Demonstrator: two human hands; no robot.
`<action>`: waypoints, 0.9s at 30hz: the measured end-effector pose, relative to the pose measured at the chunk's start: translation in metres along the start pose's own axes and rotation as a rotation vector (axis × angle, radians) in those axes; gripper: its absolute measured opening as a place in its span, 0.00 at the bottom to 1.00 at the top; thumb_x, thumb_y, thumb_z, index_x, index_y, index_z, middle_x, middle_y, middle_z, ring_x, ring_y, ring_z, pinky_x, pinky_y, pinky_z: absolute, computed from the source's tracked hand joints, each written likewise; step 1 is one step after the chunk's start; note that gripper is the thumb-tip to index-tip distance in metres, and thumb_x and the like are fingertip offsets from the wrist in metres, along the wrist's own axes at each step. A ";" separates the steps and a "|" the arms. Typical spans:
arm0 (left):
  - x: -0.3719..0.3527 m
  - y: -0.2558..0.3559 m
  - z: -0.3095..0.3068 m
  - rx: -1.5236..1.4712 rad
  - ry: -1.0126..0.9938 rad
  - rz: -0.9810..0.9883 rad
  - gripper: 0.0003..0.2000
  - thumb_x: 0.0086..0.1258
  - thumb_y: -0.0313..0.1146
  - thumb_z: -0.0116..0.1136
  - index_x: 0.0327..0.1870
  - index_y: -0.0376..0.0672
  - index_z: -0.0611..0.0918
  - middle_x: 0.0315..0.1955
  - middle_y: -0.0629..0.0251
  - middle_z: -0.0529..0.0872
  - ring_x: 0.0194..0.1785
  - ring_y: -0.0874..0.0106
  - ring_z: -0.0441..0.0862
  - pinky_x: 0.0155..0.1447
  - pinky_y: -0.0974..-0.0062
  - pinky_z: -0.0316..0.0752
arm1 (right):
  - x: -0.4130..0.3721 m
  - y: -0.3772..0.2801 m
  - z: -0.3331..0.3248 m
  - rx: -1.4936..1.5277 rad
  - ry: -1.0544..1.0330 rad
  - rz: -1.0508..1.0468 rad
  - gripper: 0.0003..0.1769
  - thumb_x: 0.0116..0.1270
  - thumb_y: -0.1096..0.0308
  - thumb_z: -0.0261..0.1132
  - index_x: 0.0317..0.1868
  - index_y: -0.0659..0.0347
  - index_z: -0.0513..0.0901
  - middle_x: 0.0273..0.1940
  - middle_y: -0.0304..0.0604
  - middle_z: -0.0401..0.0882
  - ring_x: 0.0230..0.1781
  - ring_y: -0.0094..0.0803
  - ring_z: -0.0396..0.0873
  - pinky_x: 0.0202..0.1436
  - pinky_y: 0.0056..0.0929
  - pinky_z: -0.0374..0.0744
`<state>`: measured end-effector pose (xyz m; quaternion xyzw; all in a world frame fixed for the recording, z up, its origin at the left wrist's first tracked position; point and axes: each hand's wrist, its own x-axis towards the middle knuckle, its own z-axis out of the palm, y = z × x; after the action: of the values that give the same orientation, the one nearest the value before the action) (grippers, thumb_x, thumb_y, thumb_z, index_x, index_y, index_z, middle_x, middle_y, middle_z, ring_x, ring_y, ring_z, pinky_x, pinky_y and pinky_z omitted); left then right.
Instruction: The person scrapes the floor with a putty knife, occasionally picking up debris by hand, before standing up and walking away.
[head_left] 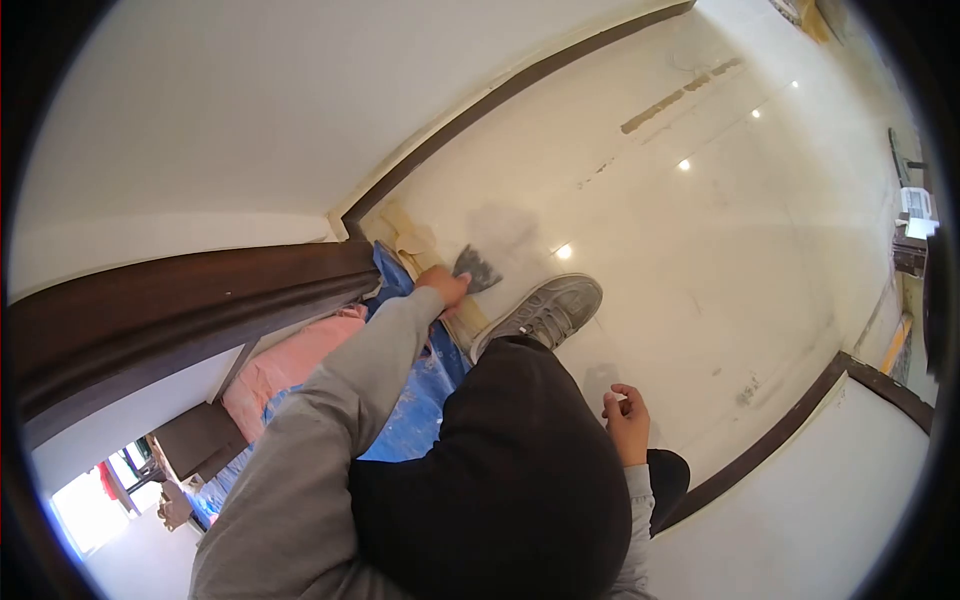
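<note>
My left hand (445,288) is closed around a scraper, its dark, worn, wide blade (478,268) close to the pale floor (680,250). The handle is hidden by my fingers. Beside that hand lie a strip of tan masking paper (408,232) and a blue sheet (410,415) along the doorway. My right hand (628,428) hangs near my right knee with its fingers curled in; whether anything small is in them cannot be made out. One grey shoe (550,308) stands on the floor just right of the scraper.
A dark wooden door frame (190,300) runs along the left. Dark baseboards (520,90) edge the floor at the white walls. A pinkish sheet (290,365) lies behind my left arm. Brown strips (655,110) mark the far floor, and several objects stand at the right edge.
</note>
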<state>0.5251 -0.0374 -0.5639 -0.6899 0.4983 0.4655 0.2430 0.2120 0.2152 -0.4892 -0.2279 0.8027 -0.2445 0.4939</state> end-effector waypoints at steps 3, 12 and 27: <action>0.010 0.007 0.007 -0.526 -0.033 0.052 0.17 0.73 0.38 0.54 0.49 0.31 0.71 0.25 0.50 0.83 0.19 0.65 0.82 0.18 0.70 0.75 | -0.009 -0.008 -0.001 0.004 -0.036 -0.027 0.13 0.67 0.66 0.65 0.48 0.63 0.80 0.21 0.37 0.78 0.23 0.21 0.76 0.30 0.21 0.72; 0.018 0.012 0.016 -0.444 0.007 0.055 0.24 0.68 0.49 0.59 0.45 0.31 0.76 0.22 0.53 0.83 0.17 0.69 0.79 0.17 0.74 0.70 | -0.011 0.001 -0.007 0.028 0.014 0.005 0.14 0.66 0.67 0.66 0.49 0.63 0.79 0.22 0.38 0.78 0.24 0.22 0.77 0.30 0.22 0.73; 0.002 -0.015 0.006 -0.103 0.177 -0.060 0.27 0.63 0.58 0.56 0.15 0.41 0.82 0.16 0.64 0.84 0.29 0.64 0.86 0.42 0.65 0.79 | -0.004 0.008 -0.013 0.020 0.059 0.021 0.14 0.65 0.66 0.66 0.49 0.62 0.79 0.22 0.39 0.78 0.24 0.22 0.77 0.30 0.23 0.74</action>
<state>0.5363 -0.0279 -0.5706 -0.7544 0.4726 0.4202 0.1761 0.2007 0.2263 -0.4860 -0.2073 0.8169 -0.2538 0.4747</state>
